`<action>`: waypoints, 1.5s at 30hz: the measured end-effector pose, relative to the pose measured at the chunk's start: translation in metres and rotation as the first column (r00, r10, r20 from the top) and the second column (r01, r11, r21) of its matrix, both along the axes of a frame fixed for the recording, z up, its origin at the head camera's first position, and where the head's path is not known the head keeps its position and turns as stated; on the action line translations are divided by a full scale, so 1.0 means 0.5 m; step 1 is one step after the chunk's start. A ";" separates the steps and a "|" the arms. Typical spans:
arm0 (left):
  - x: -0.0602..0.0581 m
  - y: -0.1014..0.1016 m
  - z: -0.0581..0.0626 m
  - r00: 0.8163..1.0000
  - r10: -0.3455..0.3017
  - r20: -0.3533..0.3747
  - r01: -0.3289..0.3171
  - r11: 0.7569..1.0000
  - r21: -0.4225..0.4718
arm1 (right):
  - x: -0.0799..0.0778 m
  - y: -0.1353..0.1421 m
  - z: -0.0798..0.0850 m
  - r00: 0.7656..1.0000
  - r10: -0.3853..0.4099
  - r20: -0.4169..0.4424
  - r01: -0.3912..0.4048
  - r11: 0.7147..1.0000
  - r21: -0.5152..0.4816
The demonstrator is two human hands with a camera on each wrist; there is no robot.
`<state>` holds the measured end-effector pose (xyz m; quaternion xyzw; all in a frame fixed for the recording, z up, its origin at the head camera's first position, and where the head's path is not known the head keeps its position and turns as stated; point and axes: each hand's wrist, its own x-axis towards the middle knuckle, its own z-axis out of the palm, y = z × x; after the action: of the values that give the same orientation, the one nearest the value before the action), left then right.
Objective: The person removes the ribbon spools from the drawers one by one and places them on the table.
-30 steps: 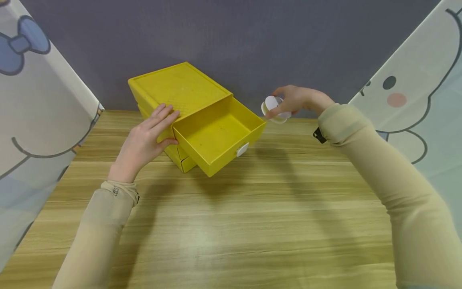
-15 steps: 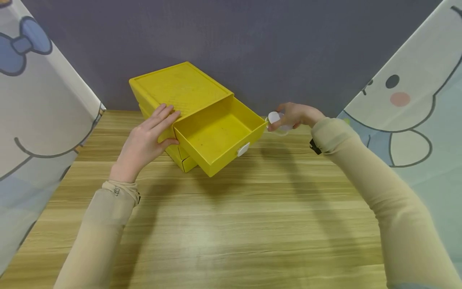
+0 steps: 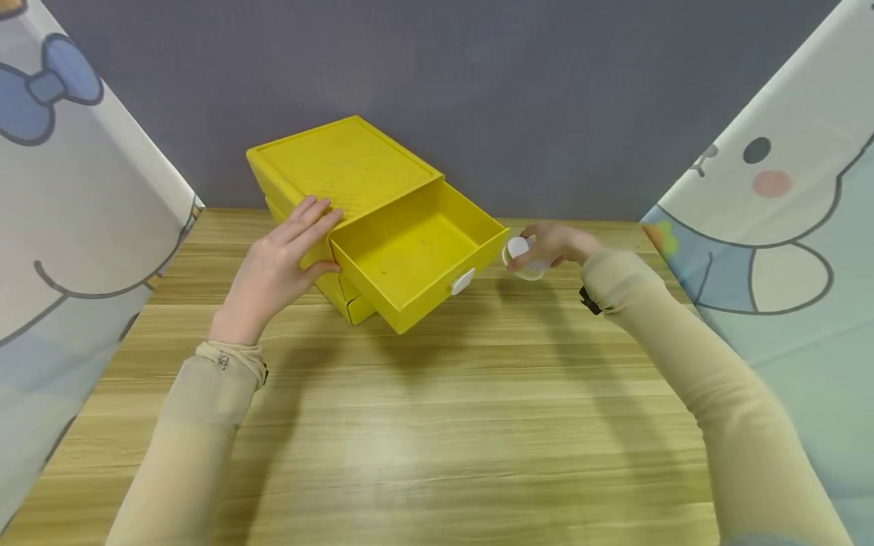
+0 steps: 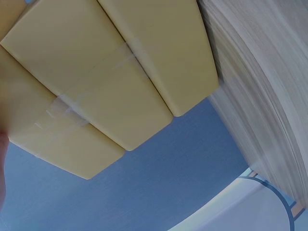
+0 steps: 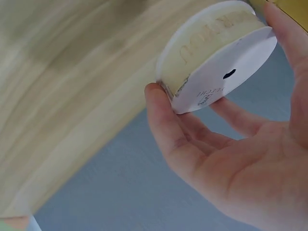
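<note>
Between the thumb and fingers of my right hand (image 3: 560, 244) is a spool of ribbon (image 3: 517, 247), held just off the right corner of a pulled-out drawer. In the right wrist view the spool (image 5: 226, 72) shows white round sides and cream ribbon with faint lettering. My left hand (image 3: 273, 258) rests on the near left edge of a yellow drawer cabinet (image 3: 348, 163), fingers extended over the top and thumb by the front edge. The top drawer (image 3: 432, 292) sticks out with nothing inside and has a white handle (image 3: 461, 281). Lower drawers are closed.
The cabinet stands at the back of a wood-grain table (image 3: 423, 425), near a grey-blue back wall (image 3: 546, 98). Cartoon-printed panels flank both sides. Clear tape (image 4: 67, 108) runs across the stacked units' side in the left wrist view.
My right hand has lowered the ribbon spool toward the table, to the right of the drawer's corner. The left hand and the drawer have stayed in place.
</note>
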<state>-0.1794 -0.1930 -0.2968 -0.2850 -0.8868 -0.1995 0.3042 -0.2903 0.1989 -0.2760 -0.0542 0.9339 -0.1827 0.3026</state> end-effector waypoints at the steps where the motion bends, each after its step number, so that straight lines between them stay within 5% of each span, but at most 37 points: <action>1: 0.000 0.000 0.000 1.000 0.001 0.000 -0.001 1.000 -0.002 | 0.001 0.002 -0.007 1.000 -0.004 0.000 0.004 1.000 0.003; 24: 0.004 -0.005 -0.001 1.000 0.010 0.009 -0.010 1.000 -0.009 | 0.013 0.002 -0.137 0.999 -0.034 -0.006 0.034 0.999 -0.014; 45: 0.004 -0.003 0.001 1.000 0.002 0.003 -0.002 1.000 -0.004 | 0.027 0.004 -0.174 0.991 0.027 -0.133 -0.018 0.997 0.069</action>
<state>-0.1774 -0.1944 -0.2962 -0.2843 -0.8881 -0.1977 0.3022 -0.2768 0.2007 -0.3631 -0.0666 0.9571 -0.1433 0.2429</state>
